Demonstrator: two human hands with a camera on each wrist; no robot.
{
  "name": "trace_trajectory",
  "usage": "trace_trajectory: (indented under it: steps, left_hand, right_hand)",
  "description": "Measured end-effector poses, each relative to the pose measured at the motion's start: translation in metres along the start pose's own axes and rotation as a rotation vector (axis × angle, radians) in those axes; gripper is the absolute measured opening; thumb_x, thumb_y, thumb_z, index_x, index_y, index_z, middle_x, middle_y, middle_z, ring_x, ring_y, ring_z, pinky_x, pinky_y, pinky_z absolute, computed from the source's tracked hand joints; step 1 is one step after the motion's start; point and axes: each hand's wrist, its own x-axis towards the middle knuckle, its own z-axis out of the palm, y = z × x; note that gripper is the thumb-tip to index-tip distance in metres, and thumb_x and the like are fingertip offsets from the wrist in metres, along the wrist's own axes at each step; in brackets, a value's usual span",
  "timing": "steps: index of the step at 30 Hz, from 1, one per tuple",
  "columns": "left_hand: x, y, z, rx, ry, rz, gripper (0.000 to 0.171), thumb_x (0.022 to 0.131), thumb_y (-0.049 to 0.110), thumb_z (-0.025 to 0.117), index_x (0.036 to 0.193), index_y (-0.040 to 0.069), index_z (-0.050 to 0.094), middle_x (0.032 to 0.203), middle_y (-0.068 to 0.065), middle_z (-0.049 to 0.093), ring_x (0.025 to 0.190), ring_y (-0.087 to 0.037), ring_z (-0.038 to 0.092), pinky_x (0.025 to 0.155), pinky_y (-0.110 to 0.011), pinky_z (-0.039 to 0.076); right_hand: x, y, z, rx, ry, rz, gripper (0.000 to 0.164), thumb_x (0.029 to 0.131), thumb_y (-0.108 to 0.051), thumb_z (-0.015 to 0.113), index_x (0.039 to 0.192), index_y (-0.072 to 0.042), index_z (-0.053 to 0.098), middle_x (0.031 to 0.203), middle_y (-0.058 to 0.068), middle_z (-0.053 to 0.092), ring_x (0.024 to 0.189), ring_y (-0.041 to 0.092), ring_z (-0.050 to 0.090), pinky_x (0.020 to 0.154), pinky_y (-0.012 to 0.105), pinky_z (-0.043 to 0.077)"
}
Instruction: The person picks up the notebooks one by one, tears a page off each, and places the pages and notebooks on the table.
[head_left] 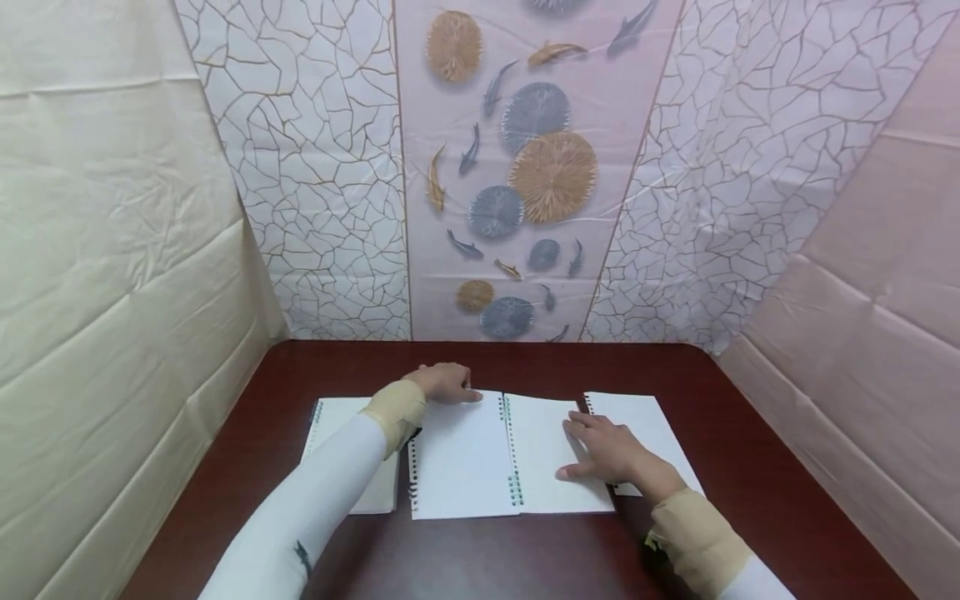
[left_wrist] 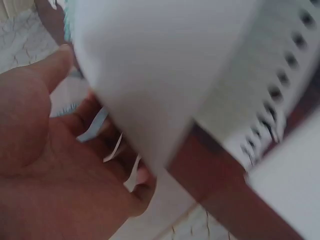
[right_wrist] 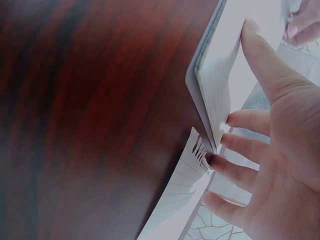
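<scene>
A green spiral notebook lies open in the middle, with a white left page and right page. My left hand is at the left page's top edge, thumb extended toward the spiral. In the left wrist view the left hand's fingers bend loosely along the paper edge; contact at the fingertips is unclear. My right hand rests on the right page's outer edge with spread fingers. In the right wrist view the right hand's thumb lies on the page, its fingertips along the page block's side.
Another spiral notebook lies at the left, partly under the left forearm. White paper with punched holes lies at the right, partly behind the right hand. Everything sits on a dark red wooden table. Patterned cloth walls stand around it.
</scene>
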Motion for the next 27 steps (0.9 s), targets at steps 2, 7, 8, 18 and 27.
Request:
trace_trajectory:
  steps: [2,7,8,18,27]
  left_hand:
    - [-0.006,-0.011,-0.006,-0.010,-0.018,0.003,0.031,0.106,0.045,0.063,0.103,0.015,0.065,0.099,0.000,0.064,0.090,-0.019,0.060,0.103,-0.052,0.046]
    - [-0.028,-0.032,-0.016,-0.057,-0.013,0.031,0.020,0.106,0.022,0.064,0.119,0.007,0.067,0.111,-0.005,0.067,0.091,-0.018,0.059,0.081,-0.035,0.053]
    - [-0.032,-0.035,-0.016,-0.089,-0.004,0.036,0.022,0.105,0.018,0.063,0.123,0.005,0.066,0.115,-0.007,0.067,0.092,-0.018,0.061,0.081,-0.034,0.054]
    - [-0.049,-0.040,-0.009,-0.700,0.062,0.035,0.038,0.104,0.008,0.064,0.138,-0.007,0.056,0.117,-0.018,0.062,0.093,-0.024,0.071,0.078,-0.035,0.064]
    - [-0.067,-0.017,-0.020,-0.944,-0.024,-0.113,0.012,0.102,0.006,0.067,0.107,-0.004,0.068,0.104,-0.012,0.065,0.087,-0.017,0.064,0.083,-0.032,0.060]
  right_hand:
    - [0.000,0.000,0.000,-0.002,0.001,0.000,0.092,0.083,-0.061,0.084,0.149,-0.002,0.058,0.158,0.023,0.049,0.142,0.049,0.047,0.104,0.074,0.043]
    - [0.001,0.002,0.002,0.009,0.002,-0.005,0.093,0.083,-0.062,0.084,0.149,-0.002,0.058,0.159,0.023,0.048,0.143,0.051,0.045,0.104,0.075,0.042]
    - [0.001,0.002,0.002,0.014,0.003,-0.007,0.093,0.083,-0.062,0.083,0.150,-0.001,0.057,0.159,0.023,0.048,0.143,0.051,0.045,0.104,0.075,0.041]
    - [-0.002,0.005,0.005,0.049,0.003,-0.006,0.094,0.085,-0.061,0.082,0.151,0.001,0.056,0.159,0.025,0.046,0.144,0.052,0.043,0.106,0.077,0.039]
    - [-0.001,0.009,0.008,0.056,0.003,-0.016,0.095,0.085,-0.061,0.082,0.152,0.000,0.054,0.161,0.025,0.045,0.146,0.052,0.041,0.108,0.075,0.038]
